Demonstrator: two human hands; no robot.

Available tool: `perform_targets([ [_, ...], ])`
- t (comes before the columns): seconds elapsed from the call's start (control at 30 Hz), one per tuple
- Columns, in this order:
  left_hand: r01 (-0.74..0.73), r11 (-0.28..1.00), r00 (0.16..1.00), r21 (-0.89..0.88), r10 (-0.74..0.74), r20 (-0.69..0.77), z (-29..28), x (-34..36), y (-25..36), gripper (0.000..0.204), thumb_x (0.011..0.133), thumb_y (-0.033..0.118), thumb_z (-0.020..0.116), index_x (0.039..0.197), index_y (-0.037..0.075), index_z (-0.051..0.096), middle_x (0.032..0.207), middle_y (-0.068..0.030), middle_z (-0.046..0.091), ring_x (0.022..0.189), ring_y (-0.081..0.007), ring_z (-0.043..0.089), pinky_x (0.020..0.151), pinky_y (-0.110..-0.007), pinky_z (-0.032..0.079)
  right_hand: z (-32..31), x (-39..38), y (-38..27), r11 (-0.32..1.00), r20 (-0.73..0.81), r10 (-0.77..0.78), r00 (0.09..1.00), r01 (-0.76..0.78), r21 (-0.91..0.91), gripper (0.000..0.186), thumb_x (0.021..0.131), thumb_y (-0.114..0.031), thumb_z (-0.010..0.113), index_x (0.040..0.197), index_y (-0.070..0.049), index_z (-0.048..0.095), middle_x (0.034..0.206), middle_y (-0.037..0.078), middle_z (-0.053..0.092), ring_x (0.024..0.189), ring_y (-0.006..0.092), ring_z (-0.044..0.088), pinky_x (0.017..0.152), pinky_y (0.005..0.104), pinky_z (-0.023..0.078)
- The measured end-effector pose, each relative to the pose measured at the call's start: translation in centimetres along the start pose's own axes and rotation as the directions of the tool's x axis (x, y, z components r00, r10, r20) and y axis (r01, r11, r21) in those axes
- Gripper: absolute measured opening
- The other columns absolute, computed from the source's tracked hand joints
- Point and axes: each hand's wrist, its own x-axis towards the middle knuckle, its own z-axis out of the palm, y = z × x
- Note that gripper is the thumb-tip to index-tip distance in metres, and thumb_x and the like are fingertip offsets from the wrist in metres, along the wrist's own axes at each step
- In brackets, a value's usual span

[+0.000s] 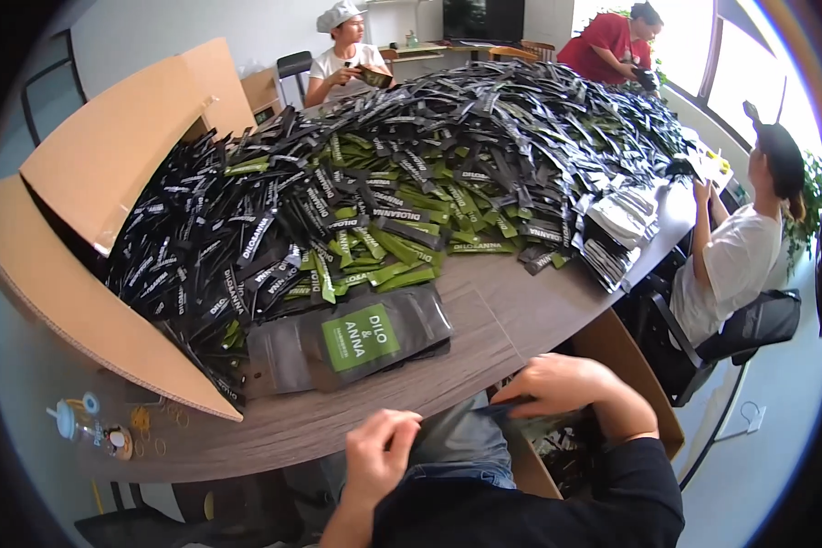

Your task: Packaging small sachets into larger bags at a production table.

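My left hand (379, 454) is closed, thumb against curled fingers, in front of the table's near edge above my lap. Whatever it pinches, if anything, is hidden. My right hand (562, 385) bends inward at the table edge, its fingers closed by a dark strip (511, 407) too little seen to name. Beyond my hands, flat black pouches (283, 356) with a green label lie stacked on the table (484, 320). A large heap of black and green stick packets (402, 196) covers most of the tabletop behind them.
Cardboard panels (110, 320) wall the heap's left side. An open carton (644, 388) with packets stands below my right arm. Silvery-white pouches (616, 228) are piled at the right edge. A bottle (87, 427) and rubber bands (142, 420) lie near left. Three people sit or stand around the table.
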Motion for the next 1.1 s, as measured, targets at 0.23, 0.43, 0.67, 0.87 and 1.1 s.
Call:
perform_targets([
  [0.23, -0.273, 0.863, 0.952, 0.425, 0.178, 0.25, -0.8, 7.5, -1.1, 0.036, 0.082, 0.024, 0.065, 0.108, 0.001, 0.057, 0.113, -0.0182, 0.056, 0.106, -0.0308, 0.054, 0.089, -0.039, 0.043, -6.5, 8.0, 1.1, 0.997, -0.219, -0.079, 0.972, 0.082, 0.004, 0.042, 0.078, -0.023, 0.066, 0.113, -0.001, 0.057, 0.101, 0.017, 0.065, 0.09, 0.0316, 0.063, 0.08, 0.0404, 0.049],
  [0.43, -0.278, 0.765, 0.926, 0.581, 0.054, 0.373, 0.2, 9.2, -6.9, 0.077, 0.075, 0.044, 0.069, 0.133, 0.003, 0.041, 0.139, -0.0194, 0.038, 0.132, -0.0338, 0.032, 0.109, -0.042, 0.027, -5.8, 21.3, 12.3, 0.932, -0.685, -0.11, 0.721, -0.165, -0.323, 0.034, 0.074, -0.02, 0.068, 0.1, 0.002, 0.061, 0.099, 0.018, 0.063, 0.097, 0.031, 0.06, 0.083, 0.0399, 0.047],
  [0.67, -0.368, 0.801, 0.928, 0.472, 0.286, 0.238, -1.3, 8.9, -7.5, 0.048, 0.087, 0.028, 0.058, 0.122, -0.004, 0.049, 0.107, -0.023, 0.061, 0.108, -0.0343, 0.056, 0.092, -0.041, 0.044, -7.3, 21.6, 13.3, 0.949, -0.535, 0.11, 0.838, -0.249, -0.194, 0.04, 0.066, -0.017, 0.069, 0.101, 0.001, 0.061, 0.098, 0.02, 0.063, 0.097, 0.0342, 0.058, 0.085, 0.0407, 0.047],
  [0.87, -0.04, 0.936, 0.991, 0.351, 0.082, -0.106, -2.3, 9.7, -7.0, 0.016, 0.089, 0.011, 0.05, 0.099, 0.0, 0.058, 0.061, -0.0177, 0.059, 0.056, -0.0354, 0.059, 0.051, -0.044, 0.046, -8.5, 22.2, 12.1, 0.924, -0.548, 0.253, 0.797, -0.366, -0.105, 0.031, 0.069, -0.019, 0.067, 0.093, 0.0, 0.063, 0.096, 0.021, 0.062, 0.096, 0.0357, 0.059, 0.082, 0.0425, 0.047],
  [1.1, -0.023, 0.892, 0.94, 0.451, 0.174, -0.295, -2.5, 9.8, -7.5, 0.02, 0.094, 0.016, 0.049, 0.095, -0.001, 0.06, 0.07, -0.018, 0.062, 0.058, -0.033, 0.061, 0.05, -0.04, 0.045, -7.5, 22.8, 12.7, 0.903, -0.603, 0.187, 0.776, -0.378, -0.206, 0.042, 0.065, -0.03, 0.076, 0.095, -0.003, 0.063, 0.087, 0.019, 0.065, 0.086, 0.0346, 0.062, 0.075, 0.0424, 0.05],
])
